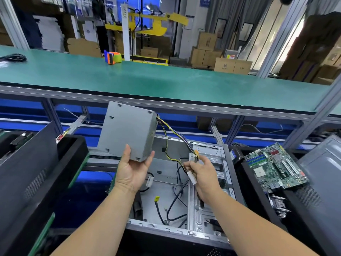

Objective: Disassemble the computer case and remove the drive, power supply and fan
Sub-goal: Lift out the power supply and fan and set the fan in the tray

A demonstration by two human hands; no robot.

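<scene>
My left hand (132, 170) holds the grey metal power supply (127, 131) from below, lifted above the open computer case (199, 206). A bundle of yellow, black and purple cables (173, 133) runs from the supply's right side down to my right hand (203, 174), which grips the cable ends with their white connectors (191, 177) over the case. The case lies open on its side, with loose black cables and a yellow-tipped plug (156, 198) on its bare metal floor.
A green motherboard (275, 167) lies in a black bin at the right, next to a grey side panel (321, 183). Dark panels and a black bin (72, 156) stand at the left. Behind runs a green workbench (166, 78) with an orange tape dispenser (112, 57).
</scene>
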